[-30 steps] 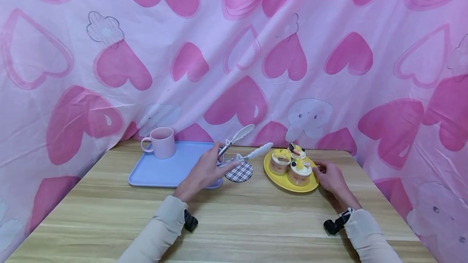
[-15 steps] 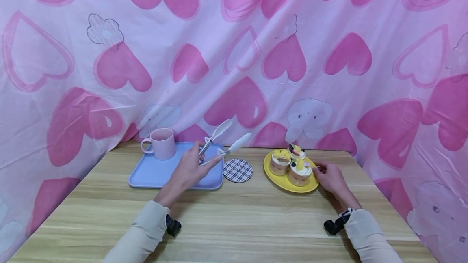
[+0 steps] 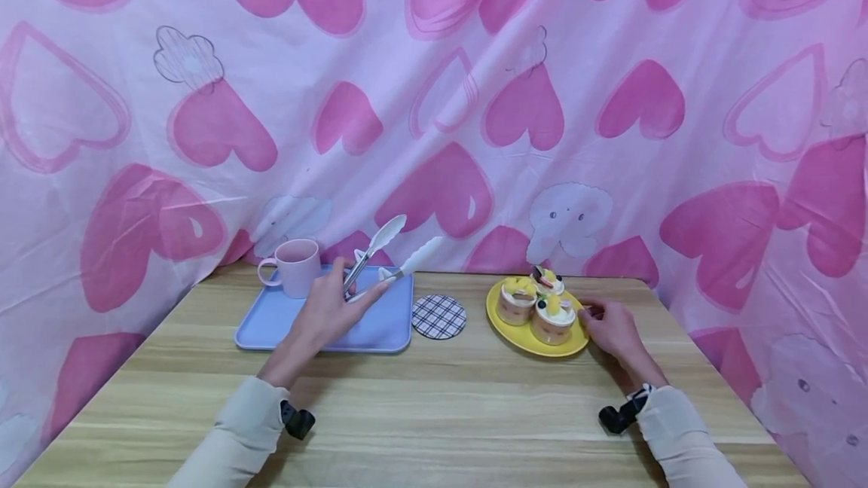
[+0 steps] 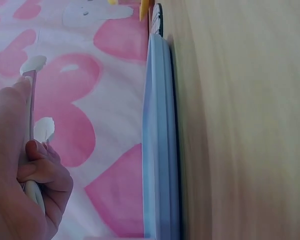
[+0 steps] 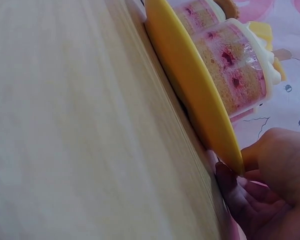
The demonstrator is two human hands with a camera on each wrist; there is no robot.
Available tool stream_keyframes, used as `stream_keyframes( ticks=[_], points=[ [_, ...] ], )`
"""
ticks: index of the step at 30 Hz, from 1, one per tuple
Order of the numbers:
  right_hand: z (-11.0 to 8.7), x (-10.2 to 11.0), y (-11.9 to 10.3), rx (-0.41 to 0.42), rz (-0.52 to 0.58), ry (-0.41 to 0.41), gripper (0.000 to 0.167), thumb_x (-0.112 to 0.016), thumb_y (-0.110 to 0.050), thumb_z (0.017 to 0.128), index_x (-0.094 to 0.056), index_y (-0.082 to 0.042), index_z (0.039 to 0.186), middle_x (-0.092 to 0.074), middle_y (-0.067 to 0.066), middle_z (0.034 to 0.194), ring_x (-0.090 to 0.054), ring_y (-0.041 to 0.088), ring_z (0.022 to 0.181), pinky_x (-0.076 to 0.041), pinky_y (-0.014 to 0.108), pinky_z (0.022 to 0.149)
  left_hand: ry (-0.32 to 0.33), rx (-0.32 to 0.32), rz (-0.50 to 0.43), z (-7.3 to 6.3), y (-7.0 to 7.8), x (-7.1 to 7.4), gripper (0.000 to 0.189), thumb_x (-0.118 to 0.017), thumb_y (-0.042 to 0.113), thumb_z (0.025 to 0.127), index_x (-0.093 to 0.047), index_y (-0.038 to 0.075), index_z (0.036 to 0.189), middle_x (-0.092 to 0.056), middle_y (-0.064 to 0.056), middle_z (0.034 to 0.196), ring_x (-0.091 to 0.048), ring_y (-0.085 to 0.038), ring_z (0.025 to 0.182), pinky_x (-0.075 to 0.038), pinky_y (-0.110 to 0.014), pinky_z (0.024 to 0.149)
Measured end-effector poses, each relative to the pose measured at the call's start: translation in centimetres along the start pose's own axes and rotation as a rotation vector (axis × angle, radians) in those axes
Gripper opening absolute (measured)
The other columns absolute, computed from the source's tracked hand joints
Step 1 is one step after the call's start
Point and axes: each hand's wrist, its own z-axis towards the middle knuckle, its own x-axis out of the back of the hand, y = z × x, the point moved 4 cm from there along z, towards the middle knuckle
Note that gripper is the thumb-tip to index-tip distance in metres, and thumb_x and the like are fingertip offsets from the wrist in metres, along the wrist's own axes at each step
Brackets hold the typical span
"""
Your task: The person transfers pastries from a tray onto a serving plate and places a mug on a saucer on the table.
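My left hand (image 3: 328, 307) holds a pair of metal tongs with white tips (image 3: 419, 254) above the blue tray (image 3: 389, 333). The tongs' arms are spread apart, with nothing between the tips. In the left wrist view, fingers curl around the tongs' handle (image 4: 34, 192). On the right, my right hand (image 3: 615, 331) pinches the edge of a yellow plate (image 3: 517, 339); the right wrist view shows the thumb over the rim and fingers beneath it. Several layered dessert cups (image 3: 552, 326) topped with cream and fruit stand on that plate. Its underside (image 5: 200, 90) sits close to the tabletop.
A pink mug (image 3: 298, 271) stands on the tray's back left part. Between tray and plate lies a round checked coaster (image 3: 439, 317). The wooden table (image 3: 447, 413) backs onto a pink heart-patterned cloth (image 3: 420, 111).
My left hand has moved left with the tongs, from above the coaster to above the tray. The right hand and the plate have stayed in place.
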Motion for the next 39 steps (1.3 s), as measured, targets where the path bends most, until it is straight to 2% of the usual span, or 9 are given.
stream_keyframes(
  ticks=[5,10,17,23,29,32,36,39],
  points=[
    [0.0,0.2,0.0,0.021,0.001,0.023,0.044,-0.057,-0.018,0.109,-0.06,0.002,0.148,-0.066,0.024,0.125,-0.061,0.034,0.108,-0.053,0.035,0.086,-0.007,0.041,0.024,-0.4,-1.0,0.9,0.083,-0.075,0.077,0.088,-0.049,0.014,0.134,-0.054,-0.008,0.076,-0.054,-0.022,0.06,-0.047,-0.031,0.053],
    [-0.1,0.4,0.1,0.048,-0.008,0.056,0.042,-0.058,-0.017,0.107,-0.064,0.002,0.144,-0.068,0.024,0.123,-0.064,0.034,0.108,-0.053,0.035,0.085,-0.008,0.049,0.045,-0.7,-1.7,1.7,0.086,-0.074,0.077,0.088,-0.046,0.013,0.138,-0.052,-0.008,0.077,-0.053,-0.023,0.061,-0.046,-0.031,0.053],
    [-0.1,0.4,0.0,0.046,0.012,0.072,0.042,-0.058,-0.016,0.106,-0.065,0.003,0.143,-0.069,0.025,0.125,-0.065,0.035,0.11,-0.054,0.032,0.081,-0.003,0.061,0.085,-1.3,-2.8,2.5,0.095,-0.071,0.08,0.088,-0.044,0.012,0.147,-0.052,-0.01,0.086,-0.056,-0.024,0.074,-0.05,-0.032,0.059],
    [-0.1,0.6,0.0,0.046,0.016,0.092,0.041,-0.057,-0.017,0.107,-0.066,0.002,0.142,-0.069,0.026,0.127,-0.066,0.035,0.111,-0.054,0.03,0.08,-0.018,0.066,0.112,-2.0,-3.3,3.1,0.093,-0.071,0.08,0.088,-0.044,0.013,0.146,-0.05,-0.01,0.084,-0.053,-0.022,0.069,-0.046,-0.029,0.053],
    [-0.5,1.2,-0.7,0.001,0.09,0.121,0.043,-0.05,-0.023,0.114,-0.061,0.0,0.148,-0.065,0.026,0.137,-0.062,0.037,0.118,-0.056,0.043,0.094,-0.019,0.061,0.141,-2.7,-3.8,3.6,0.091,-0.072,0.08,0.087,-0.045,0.013,0.143,-0.05,-0.008,0.081,-0.051,-0.021,0.066,-0.043,-0.028,0.05],
    [-1.0,1.7,-1.2,-0.027,0.161,0.134,0.046,-0.046,-0.028,0.115,-0.057,-0.006,0.154,-0.06,0.023,0.142,-0.057,0.035,0.122,-0.055,0.044,0.099,-0.016,0.064,0.159,-3.0,-4.1,3.9,0.092,-0.073,0.079,0.088,-0.045,0.013,0.145,-0.051,-0.008,0.082,-0.051,-0.021,0.068,-0.042,-0.028,0.052],
    [-1.4,2.5,-2.3,0.027,0.192,0.203,0.046,-0.045,-0.029,0.116,-0.056,-0.009,0.155,-0.06,0.02,0.142,-0.056,0.035,0.124,-0.054,0.041,0.099,-0.015,0.065,0.179,-3.5,-4.5,4.4,0.093,-0.073,0.077,0.089,-0.044,0.01,0.147,-0.052,-0.008,0.086,-0.052,-0.021,0.072,-0.044,-0.028,0.055],
    [-1.6,2.9,-3.0,0.084,0.183,0.246,0.045,-0.046,-0.029,0.116,-0.057,-0.006,0.153,-0.061,0.021,0.142,-0.056,0.037,0.126,-0.052,0.045,0.101,-0.009,0.063,0.194,-3.7,-4.7,4.9,0.093,-0.072,0.078,0.089,-0.045,0.009,0.146,-0.053,-0.008,0.087,-0.052,-0.021,0.072,-0.044,-0.029,0.056]
  ],
)
